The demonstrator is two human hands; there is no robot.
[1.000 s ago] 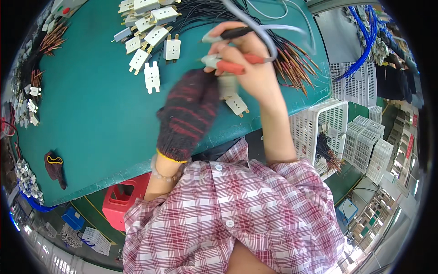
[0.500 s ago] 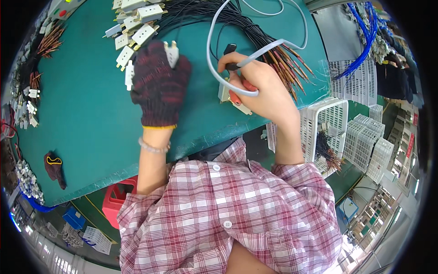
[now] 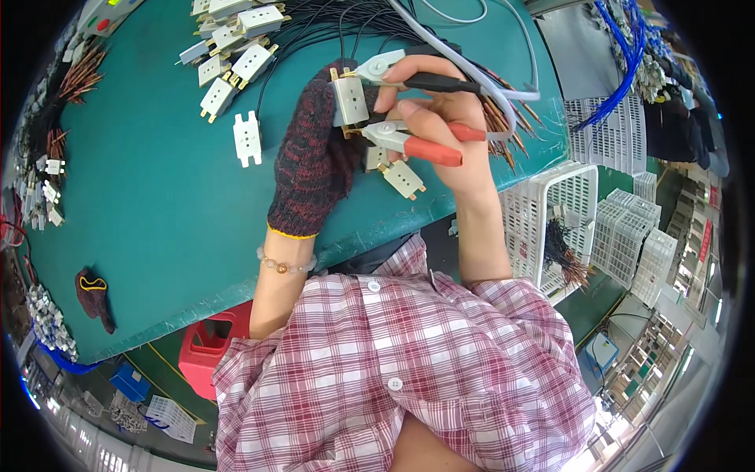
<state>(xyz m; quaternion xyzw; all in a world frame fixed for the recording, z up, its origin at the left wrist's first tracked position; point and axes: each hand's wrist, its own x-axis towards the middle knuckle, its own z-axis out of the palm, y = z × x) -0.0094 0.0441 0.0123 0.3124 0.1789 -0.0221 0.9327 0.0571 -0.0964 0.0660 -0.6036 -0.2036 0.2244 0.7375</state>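
My left hand (image 3: 311,153), in a dark red and black knitted glove, grips a white rectangular plug-like part (image 3: 351,101) with brass tabs at its ends. Closed around two crocodile clips is my bare right hand (image 3: 452,130). The black-handled clip (image 3: 381,66) meets the part's upper tab; the red-handled clip (image 3: 409,143) is at its lower tab. Grey cable (image 3: 497,94) runs from the clips. Below my hands lies another white part (image 3: 404,179) on the green table (image 3: 173,228), partly beside a second one. A single white part (image 3: 248,139) rests left of my glove.
At the top, a pile of white parts (image 3: 255,61) trails black wires (image 3: 322,30) with bare copper-coloured ends. An empty dark glove (image 3: 94,299) lies at the left. White plastic crates (image 3: 570,189) stand right of the table, and a red stool (image 3: 208,346) is below its front edge.
My left hand has moved right and now holds a white part up to the clips. My right hand has turned the clips toward it. One white part now lies alone on the left.
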